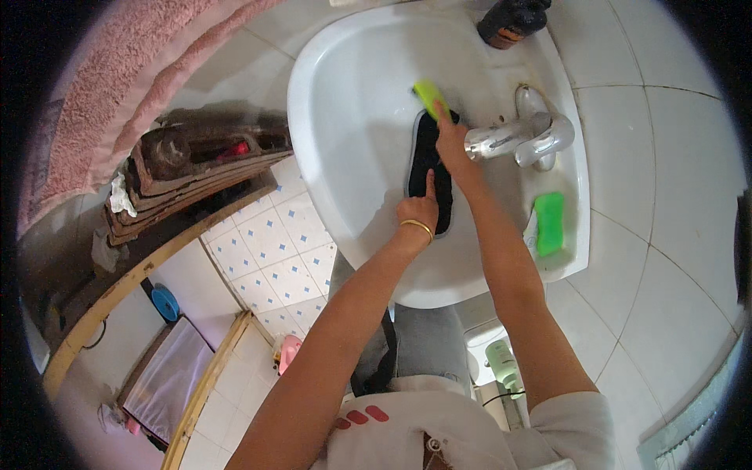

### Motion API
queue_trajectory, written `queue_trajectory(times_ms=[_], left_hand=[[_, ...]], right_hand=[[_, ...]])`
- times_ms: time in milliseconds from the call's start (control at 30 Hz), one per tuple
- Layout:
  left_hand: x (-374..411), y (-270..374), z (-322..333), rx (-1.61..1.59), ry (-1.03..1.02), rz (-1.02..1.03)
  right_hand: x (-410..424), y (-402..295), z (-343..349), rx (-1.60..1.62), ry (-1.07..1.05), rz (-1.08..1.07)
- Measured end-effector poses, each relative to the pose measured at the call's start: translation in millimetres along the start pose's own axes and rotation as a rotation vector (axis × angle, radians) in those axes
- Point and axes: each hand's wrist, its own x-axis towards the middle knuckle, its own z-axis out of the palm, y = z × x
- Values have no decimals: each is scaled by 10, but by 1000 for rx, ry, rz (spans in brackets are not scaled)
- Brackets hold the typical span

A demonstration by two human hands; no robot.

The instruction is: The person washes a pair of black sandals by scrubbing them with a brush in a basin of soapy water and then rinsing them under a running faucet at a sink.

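Note:
A black shoe or slipper with a pale grey edge lies lengthwise in the white washbasin; which of the two it is, I cannot tell. Near its lower end, my left hand holds it with the index finger stretched along the top. A gold bangle circles that wrist. My right hand grips a yellow-green brush at the shoe's far end. The brush's underside is hidden, and the right hand covers part of the shoe.
The chrome tap reaches close to my right hand. A green sponge sits on the basin's right ledge, and a dark bottle stands at the upper corner. A pink towel hangs at upper left. Below the basin is a light green bottle.

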Motion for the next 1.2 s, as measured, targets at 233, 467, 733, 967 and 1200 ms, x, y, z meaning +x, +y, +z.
queue_trajectory(times_ms=[233, 467, 733, 967, 1200], left_hand=[[80, -157, 125, -53, 73, 10], [143, -244, 237, 23, 73, 29], [68, -95, 96, 59, 130, 38], [103, -18, 58, 39, 123, 51], [79, -167, 103, 19, 139, 10]], right_hand=[[-745, -258, -180, -22, -247, 7], [-635, -445, -90, 146, -238, 39], [-157, -233, -18, 3, 48, 14], [-102, -12, 115, 78, 229, -20], [-718, -313, -139, 124, -138, 74]])
